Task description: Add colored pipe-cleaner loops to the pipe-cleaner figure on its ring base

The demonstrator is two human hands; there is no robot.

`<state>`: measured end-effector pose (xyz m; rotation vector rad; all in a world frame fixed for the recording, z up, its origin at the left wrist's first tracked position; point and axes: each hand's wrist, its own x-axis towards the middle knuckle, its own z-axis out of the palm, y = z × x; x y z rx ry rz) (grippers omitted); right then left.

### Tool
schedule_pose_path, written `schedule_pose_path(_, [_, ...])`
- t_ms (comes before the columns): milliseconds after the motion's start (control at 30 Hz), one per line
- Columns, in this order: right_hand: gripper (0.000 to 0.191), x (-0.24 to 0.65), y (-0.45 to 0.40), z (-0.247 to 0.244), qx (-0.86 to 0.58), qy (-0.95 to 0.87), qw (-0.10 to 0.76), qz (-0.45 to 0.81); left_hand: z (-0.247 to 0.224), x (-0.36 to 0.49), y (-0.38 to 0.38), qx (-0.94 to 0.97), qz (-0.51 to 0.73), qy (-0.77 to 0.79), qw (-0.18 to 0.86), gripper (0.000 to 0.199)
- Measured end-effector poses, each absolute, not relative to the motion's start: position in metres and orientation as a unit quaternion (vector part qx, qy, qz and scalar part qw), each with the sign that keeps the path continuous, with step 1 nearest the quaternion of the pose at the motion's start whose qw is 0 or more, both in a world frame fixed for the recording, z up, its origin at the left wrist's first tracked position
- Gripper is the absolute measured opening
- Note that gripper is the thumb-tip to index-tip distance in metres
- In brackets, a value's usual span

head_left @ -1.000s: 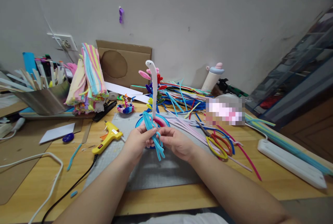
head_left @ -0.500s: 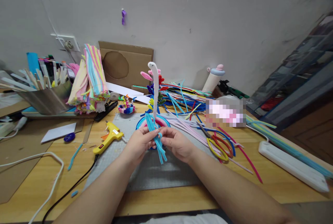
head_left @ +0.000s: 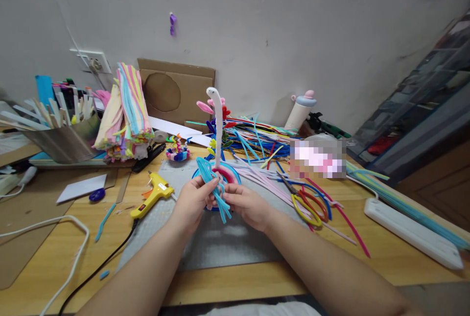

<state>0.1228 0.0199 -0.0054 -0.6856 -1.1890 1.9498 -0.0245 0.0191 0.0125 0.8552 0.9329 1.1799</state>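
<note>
Slanting downward, the light-blue bundle (head_left: 207,171) is in front of the white-necked figure (head_left: 218,135), pinched mid-length by the left hand's (head_left: 193,201) fingers, thumb on top, probably to steady it for the right hand (head_left: 249,204). Its ends jut above and below that pinch. The right fingers are bunched narrowly at its right edge; whether they grip a strand, I cannot tell. Glue gun (head_left: 154,193) and scissors (head_left: 307,208) flank the work, likely for easy reach.

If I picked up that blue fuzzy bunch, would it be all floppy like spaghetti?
Probably not: the blue fuzzy bunch looks bendy but fairly springy, since its top end juts out past the left hand without drooping. It's likely light, being just thin, fluffy strands. The loose ends might spread or snag, because they fan apart at the bottom.
</note>
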Motion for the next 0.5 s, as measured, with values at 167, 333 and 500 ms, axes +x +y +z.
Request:
schedule_pose_path(167, [0.023,0.1229,0.0192,-0.0048,-0.266,-0.447,0.370,0.770,0.0153,-0.0247,0.0175,0.390,0.517,0.411,0.641,0.029])
schedule_pose_path(333, [0.021,0.1237,0.0195,-0.0037,-0.300,-0.483,0.372,0.733,0.0151,-0.0269,0.0166,0.431,0.513,0.421,0.611,0.025])
schedule_pose_path(500, [0.023,0.1215,0.0195,-0.0023,-0.315,-0.505,0.471,0.651,0.0170,-0.0249,0.0146,0.460,0.492,0.439,0.595,0.026])
